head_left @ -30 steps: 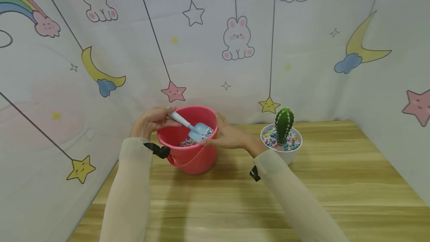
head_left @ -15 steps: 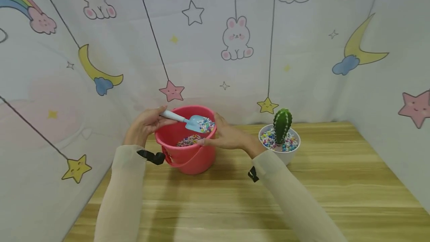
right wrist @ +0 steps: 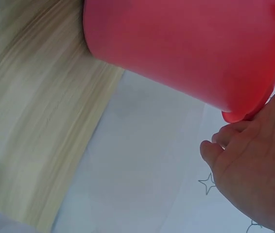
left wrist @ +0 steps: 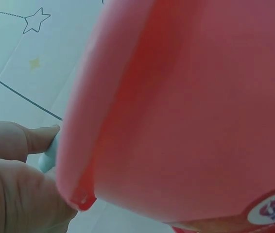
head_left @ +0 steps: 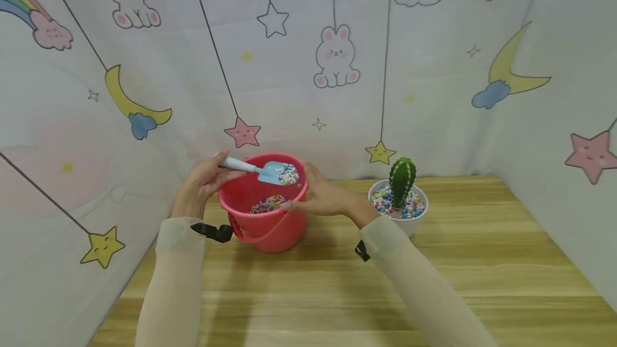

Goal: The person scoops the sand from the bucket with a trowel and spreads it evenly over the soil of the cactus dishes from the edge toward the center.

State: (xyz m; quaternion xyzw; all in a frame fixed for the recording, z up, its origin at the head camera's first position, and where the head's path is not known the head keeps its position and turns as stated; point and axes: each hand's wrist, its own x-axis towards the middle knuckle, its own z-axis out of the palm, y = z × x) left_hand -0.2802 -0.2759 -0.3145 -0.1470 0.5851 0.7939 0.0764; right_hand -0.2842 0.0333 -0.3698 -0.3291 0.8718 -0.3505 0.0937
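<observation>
My left hand [head_left: 201,182] grips the white handle of a small light-blue shovel [head_left: 268,172], held over the mouth of a red bucket [head_left: 281,232]. Small multicoloured beads [head_left: 287,174] lie on the blade's right part, and more beads [head_left: 267,204] cover the bucket's bottom. My right hand [head_left: 328,194] holds the bucket's right rim, its thumb along the front and its fingers farther back. In the left wrist view, the bucket wall [left wrist: 200,97] hides most of the shovel handle [left wrist: 50,158]. The right wrist view shows fingers [right wrist: 234,131] right at the rim.
Right of the bucket, a white pot [head_left: 407,225] holds a green cactus [head_left: 402,181] among coloured beads. Both vessels stand on a wood-grain table [head_left: 299,299]. Behind and at the sides rises a pale cloth [head_left: 289,95] printed with rabbits, stars and moons.
My left hand has drawn the shovel leftward and raised it, and its blade has levelled, with the beads showing more fully. My right hand keeps its hold on the rim. The head view shifted slightly.
</observation>
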